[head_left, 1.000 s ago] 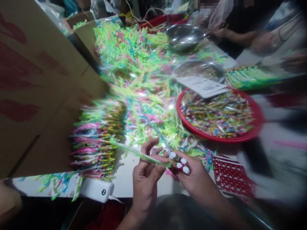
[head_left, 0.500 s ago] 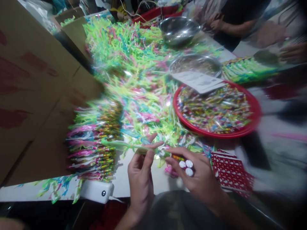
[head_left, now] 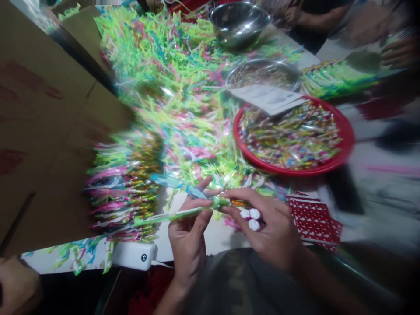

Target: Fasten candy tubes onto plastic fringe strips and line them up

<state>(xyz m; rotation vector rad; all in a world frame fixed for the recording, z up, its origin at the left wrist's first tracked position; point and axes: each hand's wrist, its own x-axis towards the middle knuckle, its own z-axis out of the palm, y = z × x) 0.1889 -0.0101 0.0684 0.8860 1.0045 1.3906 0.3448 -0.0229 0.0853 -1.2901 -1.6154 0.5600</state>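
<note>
My left hand (head_left: pixel 188 236) pinches a long green plastic strip (head_left: pixel 170 215) between thumb and fingers, near where it meets my right hand. My right hand (head_left: pixel 267 221) grips a thin orange-striped candy tube (head_left: pixel 238 203) and several white-capped tube ends (head_left: pixel 250 218) that stick out past its fingers. A blue strip (head_left: pixel 172 182) trails above my left fingers. A fringed row of strip-tied candies (head_left: pixel 124 188) lies just left of my hands, and a heap of neon shredded plastic (head_left: pixel 183 100) spreads beyond them.
A red plate of wrapped candies (head_left: pixel 292 135) and steel bowls (head_left: pixel 262 74) stand at the right, with a paper sheet (head_left: pixel 267 98) between them. Red patterned paper (head_left: pixel 311 221), a white power bank (head_left: pixel 133 256) and a cardboard box (head_left: pixel 49 131) lie near. A co-worker's hands (head_left: pixel 398 52) are far right.
The whole scene has shifted up and left as my head moved. My hands have come closer together, and the green strip now slants down-left, with a blue strip showing above it.
</note>
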